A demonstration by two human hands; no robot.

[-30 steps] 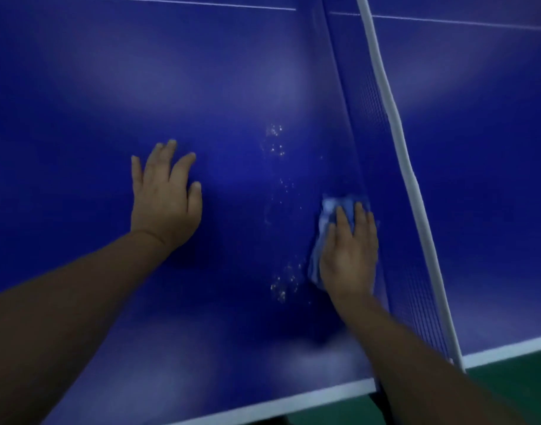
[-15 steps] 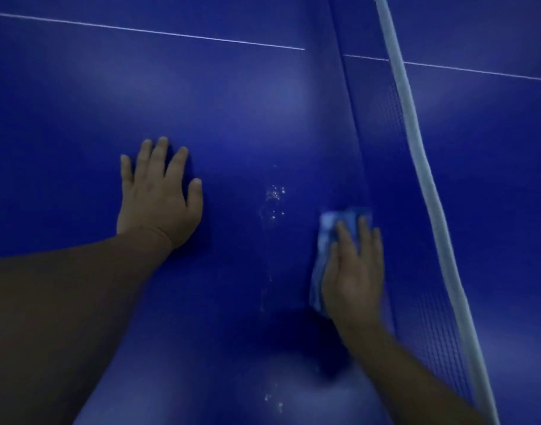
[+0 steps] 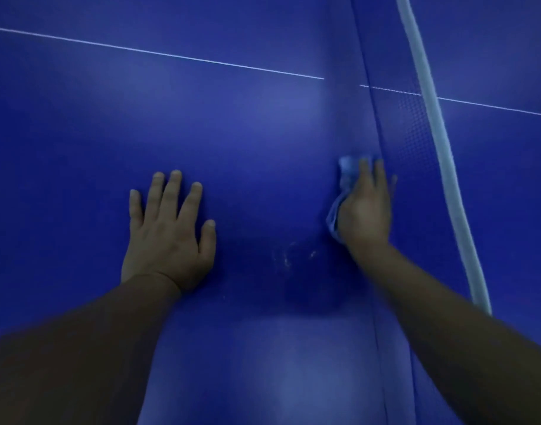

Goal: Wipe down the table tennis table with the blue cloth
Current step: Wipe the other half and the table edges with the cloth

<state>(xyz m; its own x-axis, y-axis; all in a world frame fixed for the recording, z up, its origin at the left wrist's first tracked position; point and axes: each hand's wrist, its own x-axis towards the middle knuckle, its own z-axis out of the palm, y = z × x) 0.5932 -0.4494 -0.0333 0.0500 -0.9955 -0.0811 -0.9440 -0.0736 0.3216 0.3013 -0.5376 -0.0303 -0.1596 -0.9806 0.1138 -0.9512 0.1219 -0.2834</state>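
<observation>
The left hand lies flat, fingers spread, on the table, well left of the net. Just left of the net, the right hand presses the blue cloth with straight fingers. The cloth looks soft and light; a flat palm should control it.

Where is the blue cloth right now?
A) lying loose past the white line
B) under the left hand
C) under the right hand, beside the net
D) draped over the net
C: the cloth peeks out from under the right hand beside the net; the left hand lies flat on the table.
</observation>
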